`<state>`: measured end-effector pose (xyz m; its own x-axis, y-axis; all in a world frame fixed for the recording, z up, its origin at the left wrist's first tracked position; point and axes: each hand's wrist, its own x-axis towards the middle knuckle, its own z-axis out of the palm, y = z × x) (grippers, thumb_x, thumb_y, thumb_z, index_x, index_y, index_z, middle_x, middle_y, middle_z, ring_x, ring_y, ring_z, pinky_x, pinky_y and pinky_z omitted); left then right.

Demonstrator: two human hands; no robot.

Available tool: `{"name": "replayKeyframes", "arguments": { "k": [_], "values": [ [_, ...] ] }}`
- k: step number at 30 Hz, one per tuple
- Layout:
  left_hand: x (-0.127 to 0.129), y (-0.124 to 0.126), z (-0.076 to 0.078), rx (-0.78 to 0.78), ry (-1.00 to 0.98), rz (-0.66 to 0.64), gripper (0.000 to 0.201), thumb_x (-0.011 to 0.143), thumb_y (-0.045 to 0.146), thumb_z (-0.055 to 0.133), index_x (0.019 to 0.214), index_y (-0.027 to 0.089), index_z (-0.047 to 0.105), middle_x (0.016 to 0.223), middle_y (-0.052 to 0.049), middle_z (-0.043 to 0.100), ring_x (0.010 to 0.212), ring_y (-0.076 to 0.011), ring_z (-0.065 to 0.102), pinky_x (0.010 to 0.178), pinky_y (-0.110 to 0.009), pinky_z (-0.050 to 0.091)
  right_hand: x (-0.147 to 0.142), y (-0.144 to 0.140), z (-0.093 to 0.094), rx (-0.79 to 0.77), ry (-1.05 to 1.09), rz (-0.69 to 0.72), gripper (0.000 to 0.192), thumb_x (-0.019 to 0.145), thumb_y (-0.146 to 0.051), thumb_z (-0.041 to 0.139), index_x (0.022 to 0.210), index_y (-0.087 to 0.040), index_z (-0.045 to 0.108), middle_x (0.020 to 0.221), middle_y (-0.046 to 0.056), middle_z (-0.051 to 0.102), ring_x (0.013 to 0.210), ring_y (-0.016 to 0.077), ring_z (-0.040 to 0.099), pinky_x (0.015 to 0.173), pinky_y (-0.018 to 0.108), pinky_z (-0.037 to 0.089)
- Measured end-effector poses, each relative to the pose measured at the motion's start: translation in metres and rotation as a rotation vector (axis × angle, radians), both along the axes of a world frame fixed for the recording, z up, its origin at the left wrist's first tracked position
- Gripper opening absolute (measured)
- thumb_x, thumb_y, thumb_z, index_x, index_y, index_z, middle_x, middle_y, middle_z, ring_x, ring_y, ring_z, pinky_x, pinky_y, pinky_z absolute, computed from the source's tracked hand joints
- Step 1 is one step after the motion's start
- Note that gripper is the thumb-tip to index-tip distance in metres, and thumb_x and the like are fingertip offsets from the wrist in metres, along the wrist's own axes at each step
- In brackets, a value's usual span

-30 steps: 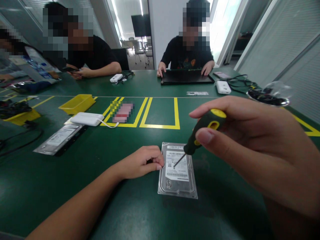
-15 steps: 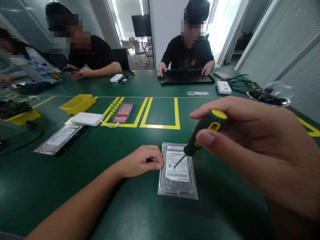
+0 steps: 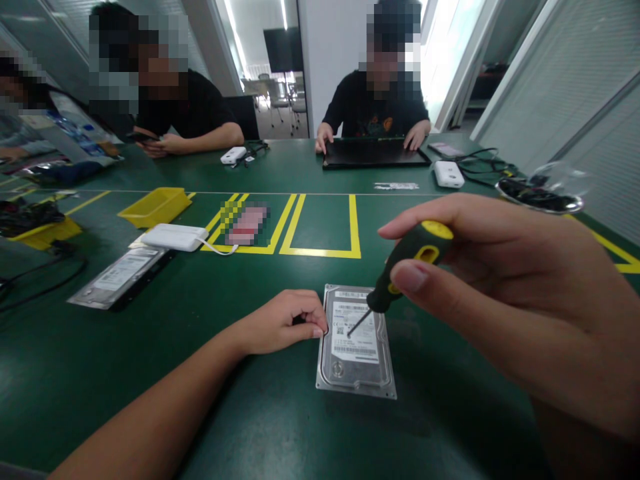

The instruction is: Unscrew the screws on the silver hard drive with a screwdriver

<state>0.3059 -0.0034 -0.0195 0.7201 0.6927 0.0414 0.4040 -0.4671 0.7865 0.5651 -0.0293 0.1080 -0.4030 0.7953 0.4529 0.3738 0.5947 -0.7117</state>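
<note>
Right hand [image 3: 505, 293] grips a screwdriver [image 3: 407, 267] with a black and yellow handle, thumb and fingers closed around it; shaft slants down and left, tip resting on the white label of a hard drive [image 3: 356, 343]. Drive lies flat, label up, on the green table [image 3: 250, 413], near its front edge and just in front of a yellow taped rectangle [image 3: 323, 227]. Left hand [image 3: 283, 323] is curled loosely, fingertips touching the drive's left edge; whether it pinches something small cannot be told. Further left: a second hard drive [image 3: 120, 277] in a clear bag, a white box with a cable [image 3: 175, 237] just behind it, and a yellow tray [image 3: 155, 207] beyond. Across the table, a person in black rests both hands on a closed dark laptop [image 3: 373, 155]. Another person in black sits at far left. Right edge: a clear bowl [image 3: 540, 193] holding dark cables.
</note>
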Motion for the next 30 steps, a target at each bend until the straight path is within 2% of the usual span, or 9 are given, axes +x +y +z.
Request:
{"name": "replayKeyframes", "arguments": {
  "k": [7, 16, 30],
  "values": [
    [-0.0001, 0.0, -0.0005, 0.004, -0.013, -0.012, 0.006, 0.091, 0.019, 0.062, 0.089, 0.016, 0.065, 0.087, -0.002, 0.062, 0.08, -0.0131, 0.058, 0.073, -0.026, 0.045, -0.0005, -0.0007, 0.001, -0.004, -0.006, 0.005, 0.023, 0.085, -0.031, 0.071, 0.107, -0.029, 0.067, 0.078, 0.0, 0.064, 0.063, 0.0149, 0.057, 0.06, 0.029, 0.047],
    [-0.0016, 0.0004, -0.0027, -0.011, -0.003, -0.002, 0.007, 0.091, 0.022, 0.064, 0.091, 0.016, 0.067, 0.088, -0.002, 0.062, 0.079, -0.0131, 0.058, 0.073, -0.026, 0.045, -0.0006, 0.0006, -0.0015, -0.009, -0.023, 0.025, 0.027, 0.083, -0.028, 0.073, 0.109, -0.031, 0.066, 0.087, -0.002, 0.065, 0.068, 0.0139, 0.058, 0.063, 0.028, 0.048],
    [-0.0013, 0.0003, -0.0027, -0.016, -0.022, -0.012, 0.008, 0.091, 0.023, 0.063, 0.092, 0.016, 0.067, 0.091, -0.003, 0.062, 0.083, -0.0136, 0.059, 0.075, -0.026, 0.046, -0.003, 0.0018, -0.0039, -0.008, -0.019, 0.039, 0.024, 0.084, -0.029, 0.071, 0.108, -0.028, 0.066, 0.087, 0.0, 0.065, 0.07, 0.0156, 0.058, 0.063, 0.03, 0.047]
  ]
}}
